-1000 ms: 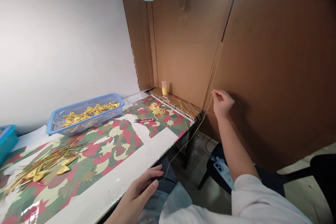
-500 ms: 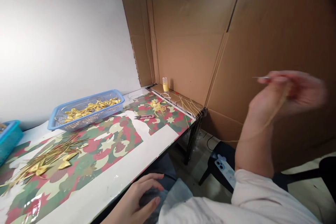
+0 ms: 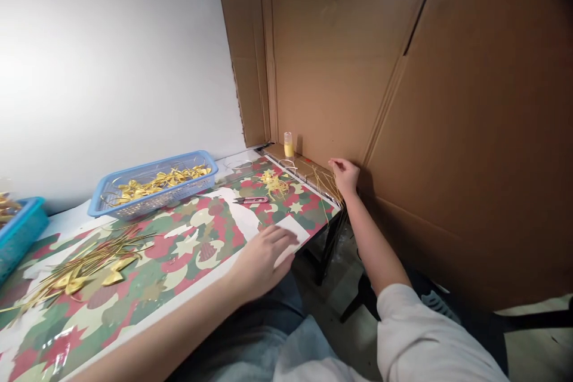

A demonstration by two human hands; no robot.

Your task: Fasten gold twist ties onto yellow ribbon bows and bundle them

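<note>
My right hand (image 3: 347,175) is at the far right corner of the table, beside several thin yellow threads (image 3: 320,182) draped over the table's end. Its fingers are pinched together, and whatever is between them is too small to make out. My left hand (image 3: 268,256) hovers over the near table edge, palm down, fingers loosely bent and thumb apart, holding nothing. Ahead of it lie pink-handled thread snips (image 3: 253,200) and a small tangle of yellow thread (image 3: 274,184).
A blue basket (image 3: 147,206) holds gold ribbon bows. Gold stems (image 3: 96,256) and loose bows lie at left, near a teal basket (image 3: 22,239). A small bottle with yellow contents (image 3: 288,146) stands by the cardboard wall (image 3: 331,89). A dark chair (image 3: 364,301) is at right.
My right hand, which held a needle and thread high at right, has swung down and left to the threads at the table's corner. My left hand has risen forward over the table edge.
</note>
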